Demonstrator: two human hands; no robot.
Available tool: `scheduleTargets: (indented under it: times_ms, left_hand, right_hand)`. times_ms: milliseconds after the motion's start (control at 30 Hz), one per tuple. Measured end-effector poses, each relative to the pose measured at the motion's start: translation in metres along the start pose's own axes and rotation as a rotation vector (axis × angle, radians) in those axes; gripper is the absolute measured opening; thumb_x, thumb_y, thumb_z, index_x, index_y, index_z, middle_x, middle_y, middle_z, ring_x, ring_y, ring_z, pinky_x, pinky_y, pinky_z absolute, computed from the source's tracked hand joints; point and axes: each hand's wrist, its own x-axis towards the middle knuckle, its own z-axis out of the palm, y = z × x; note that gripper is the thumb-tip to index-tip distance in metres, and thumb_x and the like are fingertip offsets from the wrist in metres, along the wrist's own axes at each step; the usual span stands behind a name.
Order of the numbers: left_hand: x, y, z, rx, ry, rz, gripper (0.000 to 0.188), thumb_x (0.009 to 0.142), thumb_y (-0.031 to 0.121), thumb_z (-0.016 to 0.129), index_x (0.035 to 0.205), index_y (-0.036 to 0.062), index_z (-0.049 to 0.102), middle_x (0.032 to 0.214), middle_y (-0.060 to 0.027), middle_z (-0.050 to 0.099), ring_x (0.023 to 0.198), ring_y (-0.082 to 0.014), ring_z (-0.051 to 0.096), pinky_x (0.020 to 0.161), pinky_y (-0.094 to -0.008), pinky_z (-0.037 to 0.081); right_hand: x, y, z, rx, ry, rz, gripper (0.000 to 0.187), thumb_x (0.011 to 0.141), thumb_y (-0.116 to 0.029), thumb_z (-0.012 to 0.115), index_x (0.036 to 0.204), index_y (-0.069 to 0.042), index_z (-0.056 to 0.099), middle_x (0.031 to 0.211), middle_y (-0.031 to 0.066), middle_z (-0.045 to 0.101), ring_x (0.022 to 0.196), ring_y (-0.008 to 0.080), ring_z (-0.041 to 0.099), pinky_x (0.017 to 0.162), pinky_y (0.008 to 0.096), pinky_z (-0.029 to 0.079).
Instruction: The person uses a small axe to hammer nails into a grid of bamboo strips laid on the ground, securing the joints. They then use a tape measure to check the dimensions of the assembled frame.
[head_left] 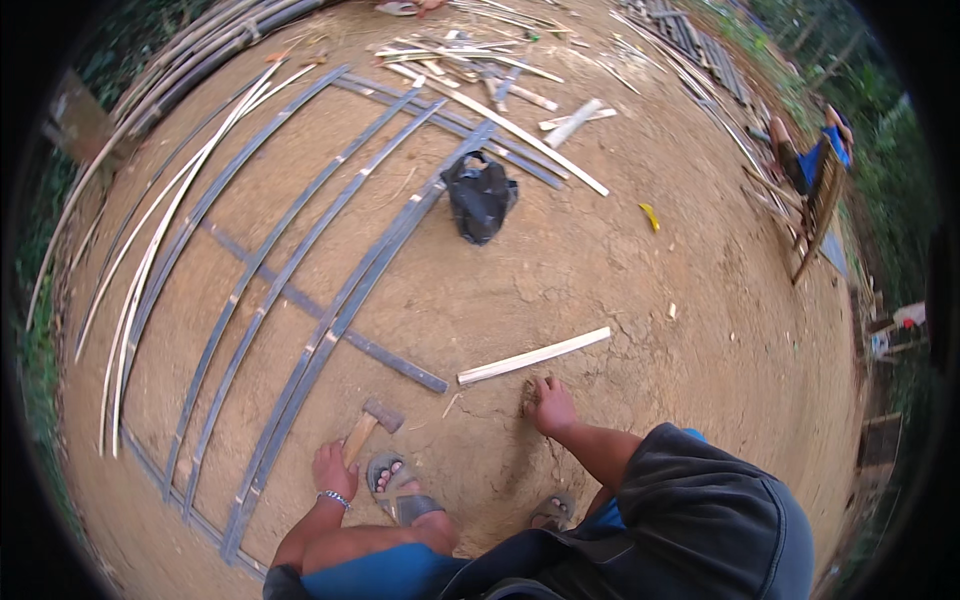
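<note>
Hammer in L hand, fingers wrapped round the wooden handle's near end, head angled away & to the right, just past the L sandal. R hand is down low at the ground, fingers bent; can't tell if it's pinching anything, as there's a dark patch by the fingertips, maybe shadow, maybe dirt. Pale split strip lies just beyond R hand, slightly tilted, a narrow gap btwn, no contact visible. Big lattice of dark strips spreads flat ahead of L hand, pale bands along its lengths, w/ one cross strip's end poking out btwn the two hands. Further out, ahead of both hands: black bag up against the lattice's far part, then a messy heap of pale strips. Yellow scrap sits well ahead of R hand, off to its right; person in blue far over that side. Step in hand, my read: ground-level work, tool in L, R busy beside the strip. Next move prob. calls for a firm L hold on the handle, R fingers placed clear of the hammer head, & a sure grip if it's the strip that's wanted.
</note>
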Motion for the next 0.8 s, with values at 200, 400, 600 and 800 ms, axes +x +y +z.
scheduleTargets:
  times_ms: [200, 400, 600, 800]
  left_hand:
    - [0.012, -0.007, -0.006, 0.012, -0.002, 0.021, 0.051, 0.071, 0.017, 0.079, 0.116, 0.0025, 0.059, 0.113, -0.0195, 0.059, 0.109, -0.0384, 0.058, 0.094, -0.046, 0.048]
    - [0.011, -0.003, -0.012, -0.187, -0.054, -0.039, 0.046, 0.064, 0.019, 0.08, 0.101, -0.0008, 0.063, 0.097, -0.0203, 0.063, 0.091, -0.0393, 0.064, 0.083, -0.0446, 0.053]
    - [0.018, 0.051, -0.015, -0.52, -0.299, -0.007, 0.055, 0.067, 0.021, 0.086, 0.111, -0.0005, 0.062, 0.102, -0.0182, 0.066, 0.096, -0.0295, 0.068, 0.086, -0.0385, 0.054]
    - [0.048, 0.115, -0.018, -0.86, -0.49, 0.261, 0.056, 0.077, 0.016, 0.084, 0.124, -0.0017, 0.059, 0.11, -0.0144, 0.066, 0.101, -0.0184, 0.066, 0.088, -0.0322, 0.054]
  right_hand:
    - [-0.011, -0.026, -0.002, 0.059, -0.039, 0.028, 0.063, 0.09, -0.032, 0.069, 0.146, -0.011, 0.046, 0.139, 0.0176, 0.05, 0.131, 0.0387, 0.048, 0.107, 0.0486, 0.043]
    - [-0.028, -0.038, -0.001, 0.057, -0.117, -0.008, 0.064, 0.091, -0.034, 0.068, 0.146, -0.008, 0.046, 0.139, 0.02, 0.05, 0.128, 0.0391, 0.052, 0.106, 0.0483, 0.044]
    - [-0.043, -0.065, 0.026, 0.475, -0.493, -0.219, 0.065, 0.093, -0.05, 0.066, 0.136, -0.002, 0.056, 0.117, 0.0223, 0.064, 0.113, 0.0397, 0.062, 0.097, 0.0466, 0.05]
    - [-0.057, -0.167, 0.043, 1.359, -0.683, 0.144, 0.049, 0.103, -0.043, 0.056, 0.136, -0.008, 0.053, 0.11, 0.0113, 0.068, 0.1, 0.0259, 0.067, 0.087, 0.0448, 0.055]
